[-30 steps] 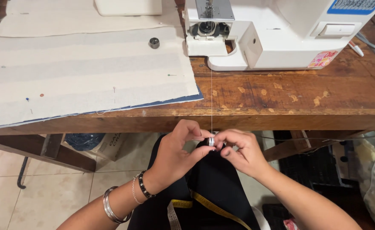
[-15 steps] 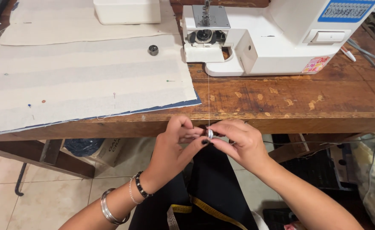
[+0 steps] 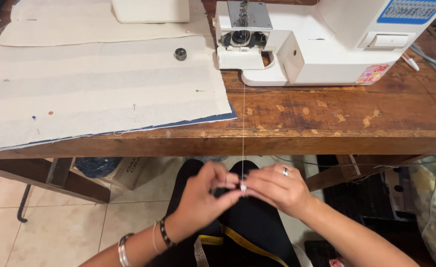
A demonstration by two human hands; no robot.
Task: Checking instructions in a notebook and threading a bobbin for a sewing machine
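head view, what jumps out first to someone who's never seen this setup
The eye goes first to the left hand and right hand pinched together over the lap around a small silver bobbin, below the table edge. A thin thread runs straight up from it across the worn wooden table to the white sewing machine at top right. Pale fabric with pins covers the table's left half, a small dark bobbin lying on it.

Left hand (image 3: 205,195): raised over the lap, fingers curled inward, thumb and fingertips pinched together where they meet the other hand.
Right hand (image 3: 277,188): knuckles up, fingers bent, fingertips pinched and touching those of the left hand.
Left forearm: enters from bottom left, angled up to the right.
Right forearm: enters from bottom right, angled up to the left.
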